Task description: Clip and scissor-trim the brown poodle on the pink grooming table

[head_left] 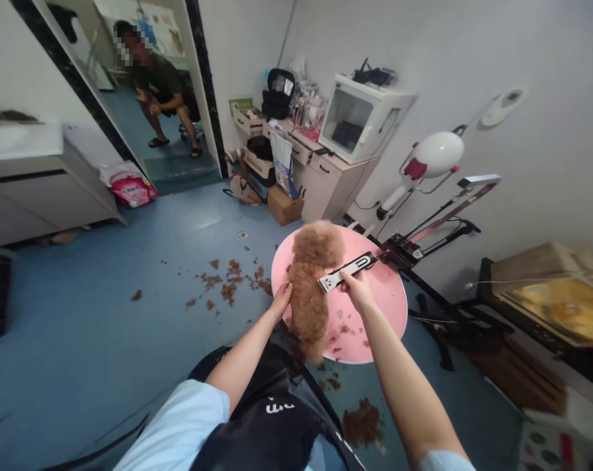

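Observation:
A small brown curly dog (310, 281) stands on a round pink grooming table (385, 294), facing away from me. My left hand (280, 299) rests against the dog's left flank. In my right hand (354, 288) I grip a white and black comb-like grooming tool (346, 269), its toothed end touching the dog's right side. Brown fur clippings lie on the pink top near the dog's rear.
Clumps of cut fur (230, 281) litter the blue floor left of the table and by my feet. A stand dryer (431, 157) and black metal arm (438, 229) stand right of it. White cabinets (326, 176) line the wall. A person (161, 91) sits in the doorway.

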The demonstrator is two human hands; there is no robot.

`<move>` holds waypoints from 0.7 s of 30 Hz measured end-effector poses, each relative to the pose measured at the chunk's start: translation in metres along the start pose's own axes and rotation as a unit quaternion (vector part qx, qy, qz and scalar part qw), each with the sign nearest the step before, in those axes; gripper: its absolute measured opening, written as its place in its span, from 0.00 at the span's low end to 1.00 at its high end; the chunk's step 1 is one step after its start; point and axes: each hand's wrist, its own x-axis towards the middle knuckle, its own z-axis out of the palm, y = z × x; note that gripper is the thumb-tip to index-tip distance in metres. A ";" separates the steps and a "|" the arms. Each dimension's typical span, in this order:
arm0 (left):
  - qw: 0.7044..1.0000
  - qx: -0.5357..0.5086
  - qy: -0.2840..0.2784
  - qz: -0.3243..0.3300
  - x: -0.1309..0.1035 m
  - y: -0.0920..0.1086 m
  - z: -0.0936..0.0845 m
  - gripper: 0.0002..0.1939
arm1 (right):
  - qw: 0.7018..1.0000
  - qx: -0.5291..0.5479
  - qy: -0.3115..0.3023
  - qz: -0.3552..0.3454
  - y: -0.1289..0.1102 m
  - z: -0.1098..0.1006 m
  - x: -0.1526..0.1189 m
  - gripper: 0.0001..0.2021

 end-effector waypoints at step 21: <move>0.979 0.152 0.012 0.132 -0.020 -0.005 0.008 0.33 | 0.979 -0.193 -0.057 -0.024 -0.023 0.055 0.086 0.13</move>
